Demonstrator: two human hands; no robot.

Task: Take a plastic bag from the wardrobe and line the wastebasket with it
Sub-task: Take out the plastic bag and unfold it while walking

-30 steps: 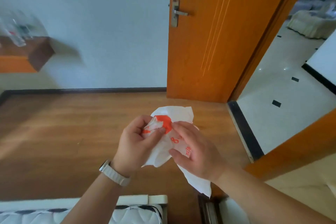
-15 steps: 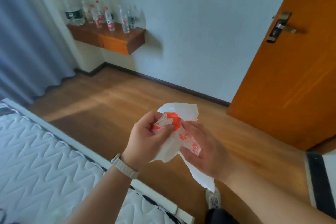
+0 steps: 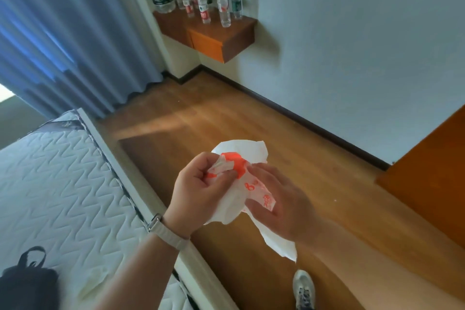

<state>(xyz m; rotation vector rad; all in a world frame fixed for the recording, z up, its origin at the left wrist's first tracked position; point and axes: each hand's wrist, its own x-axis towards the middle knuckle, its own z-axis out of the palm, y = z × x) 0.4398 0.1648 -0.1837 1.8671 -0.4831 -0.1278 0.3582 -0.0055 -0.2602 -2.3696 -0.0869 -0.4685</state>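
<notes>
Head view: bag in both hands, mouth not yet opened

Head camera looks down on a crumpled white thin plastic bag with orange-red print (image 3: 241, 184), held in the air above the brown wooden floor (image 3: 214, 118), just off the long edge of the white quilted mattress (image 3: 57, 184). The left hand (image 3: 198, 191), with a pale strap on its wrist, is closed on the bunched top of the bag, thumb and fingers pinching the film. The right hand (image 3: 279, 204) lies along the bag's other side with its fingers pressed to the printed face, while a loose tail of plastic hangs below it. Both hands are therefore clamped on the bag, close together.

Judging from this, the fetching step is done and the step in hand is working the bag open. No wastebasket shows anywhere here. The next move likely calls for rubbing the two layers apart to find the mouth, spreading it wide with both hands, then locating the basket and folding the rim over its edge. Thin film tends to cling, so separating the layers may take some fumbling.
</notes>
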